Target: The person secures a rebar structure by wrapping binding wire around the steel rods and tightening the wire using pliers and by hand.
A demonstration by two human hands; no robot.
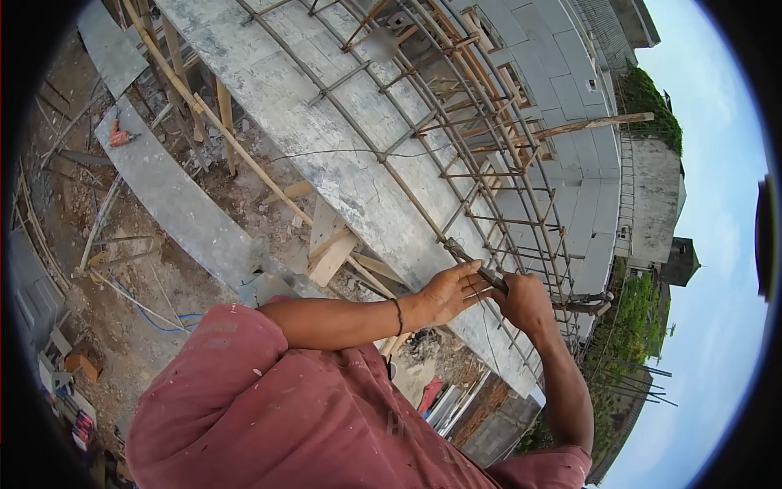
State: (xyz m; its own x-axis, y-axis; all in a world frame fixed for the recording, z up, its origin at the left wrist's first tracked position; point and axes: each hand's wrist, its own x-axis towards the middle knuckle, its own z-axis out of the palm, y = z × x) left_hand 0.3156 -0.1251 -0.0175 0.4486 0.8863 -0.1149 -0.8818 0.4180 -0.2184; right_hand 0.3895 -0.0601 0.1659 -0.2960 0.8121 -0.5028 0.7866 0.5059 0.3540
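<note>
My right hand [523,303] is closed around the handle of a dark tool that looks like pincers [482,271]. The tool's far end meets a steel reinforcing bar [399,183] of the rebar cage. Beside the handle is my left hand [446,297], palm turned up and fingers stretched out. Its thumb lies close to the tool; whether it touches cannot be made out. A thin bent wire [326,152] crosses the bar. Under the cage lies a grey formwork board [326,130] with whitish stains.
A bamboo pole [236,143] and timber props stand beside the board. Lower down, a red power drill [122,134] rests on a grey plank [167,183] above rubble. Beyond the cage rises a grey block wall [546,57]; a wooden pole [595,124] juts past it.
</note>
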